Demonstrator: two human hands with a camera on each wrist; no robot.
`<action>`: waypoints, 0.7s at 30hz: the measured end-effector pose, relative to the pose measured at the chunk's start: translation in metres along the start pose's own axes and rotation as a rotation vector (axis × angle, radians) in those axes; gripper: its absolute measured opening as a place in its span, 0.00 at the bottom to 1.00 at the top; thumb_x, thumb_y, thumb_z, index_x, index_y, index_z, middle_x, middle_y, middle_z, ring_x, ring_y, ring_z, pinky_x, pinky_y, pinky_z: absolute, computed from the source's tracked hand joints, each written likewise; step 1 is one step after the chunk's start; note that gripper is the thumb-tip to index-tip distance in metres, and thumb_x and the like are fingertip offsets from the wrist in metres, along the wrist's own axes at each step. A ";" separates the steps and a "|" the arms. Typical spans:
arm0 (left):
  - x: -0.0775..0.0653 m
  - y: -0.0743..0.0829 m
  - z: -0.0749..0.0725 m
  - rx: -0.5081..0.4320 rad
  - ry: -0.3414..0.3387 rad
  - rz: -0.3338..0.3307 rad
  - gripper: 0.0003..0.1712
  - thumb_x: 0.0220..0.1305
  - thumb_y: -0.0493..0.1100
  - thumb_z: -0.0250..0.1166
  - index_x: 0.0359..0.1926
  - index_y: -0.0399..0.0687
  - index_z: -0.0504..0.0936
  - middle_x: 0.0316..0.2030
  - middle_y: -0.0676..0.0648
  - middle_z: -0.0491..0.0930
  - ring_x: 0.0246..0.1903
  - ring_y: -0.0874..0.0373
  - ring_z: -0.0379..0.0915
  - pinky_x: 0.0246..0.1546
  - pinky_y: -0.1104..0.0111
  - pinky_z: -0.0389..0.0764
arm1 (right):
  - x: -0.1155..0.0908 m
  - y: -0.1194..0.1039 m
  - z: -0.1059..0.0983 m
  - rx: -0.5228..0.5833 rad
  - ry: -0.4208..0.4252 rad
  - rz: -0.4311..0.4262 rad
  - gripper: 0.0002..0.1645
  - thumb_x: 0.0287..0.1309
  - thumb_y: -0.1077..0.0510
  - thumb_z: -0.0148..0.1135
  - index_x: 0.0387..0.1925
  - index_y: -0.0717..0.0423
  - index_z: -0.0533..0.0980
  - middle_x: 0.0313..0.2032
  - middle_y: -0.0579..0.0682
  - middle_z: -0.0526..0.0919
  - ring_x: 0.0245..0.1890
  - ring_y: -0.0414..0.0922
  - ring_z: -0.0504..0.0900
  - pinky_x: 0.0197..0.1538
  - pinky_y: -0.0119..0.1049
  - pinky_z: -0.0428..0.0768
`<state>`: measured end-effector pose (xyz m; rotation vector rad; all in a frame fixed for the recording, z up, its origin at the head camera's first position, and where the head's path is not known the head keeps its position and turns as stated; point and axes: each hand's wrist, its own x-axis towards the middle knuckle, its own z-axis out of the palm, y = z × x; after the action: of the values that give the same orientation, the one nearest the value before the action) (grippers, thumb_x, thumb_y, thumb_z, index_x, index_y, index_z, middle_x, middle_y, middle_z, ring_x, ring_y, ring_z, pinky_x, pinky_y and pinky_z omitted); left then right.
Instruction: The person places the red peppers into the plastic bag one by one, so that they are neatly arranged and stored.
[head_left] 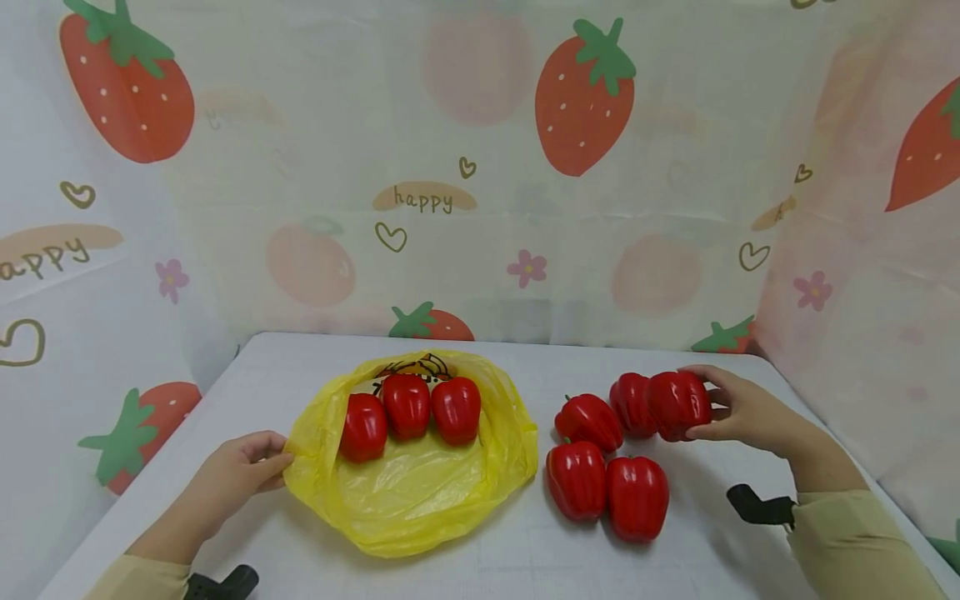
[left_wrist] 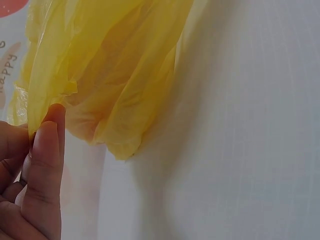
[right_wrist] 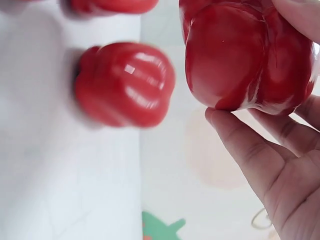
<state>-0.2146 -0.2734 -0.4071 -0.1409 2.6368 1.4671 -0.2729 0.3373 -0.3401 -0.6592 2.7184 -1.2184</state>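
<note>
A yellow plastic bag (head_left: 405, 500) lies spread wide on the white table, its mouth facing up. Inside it are three red bell peppers (head_left: 406, 406) toward the back. At the bag's left edge my left hand (head_left: 243, 471) pinches the rim between thumb and fingers; the left wrist view shows the thin film (left_wrist: 120, 90) rising from the fingertips. On the right, my right hand (head_left: 738, 406) grips a glossy red bell pepper (right_wrist: 227, 55) by its sides, held above the table. Several more red bell peppers (head_left: 636, 498) sit between the bag and that hand.
The white table (head_left: 510, 567) is bordered by a printed cloth backdrop (head_left: 480, 275) with strawberries and hearts at the back and sides. A black wrist mount (head_left: 759, 505) sits below the right wrist, and another (head_left: 225, 583) by the left.
</note>
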 end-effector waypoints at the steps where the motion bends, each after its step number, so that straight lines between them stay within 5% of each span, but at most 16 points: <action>1: 0.000 0.000 0.000 -0.003 -0.001 0.003 0.19 0.62 0.48 0.59 0.46 0.37 0.75 0.41 0.45 0.78 0.36 0.57 0.75 0.39 0.66 0.81 | 0.003 -0.003 0.001 0.006 -0.005 -0.010 0.48 0.38 0.56 0.74 0.61 0.55 0.59 0.53 0.60 0.70 0.51 0.62 0.71 0.38 0.38 0.83; 21: 0.002 0.000 0.002 -0.024 -0.010 0.007 0.20 0.61 0.50 0.60 0.45 0.38 0.76 0.40 0.46 0.78 0.36 0.57 0.75 0.39 0.66 0.81 | 0.069 -0.067 0.046 0.070 -0.127 -0.107 0.44 0.41 0.55 0.73 0.60 0.46 0.61 0.52 0.51 0.72 0.50 0.52 0.75 0.42 0.41 0.81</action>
<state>-0.2161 -0.2715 -0.4083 -0.1262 2.6152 1.4978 -0.3007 0.2372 -0.3160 -0.8526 2.5543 -1.2425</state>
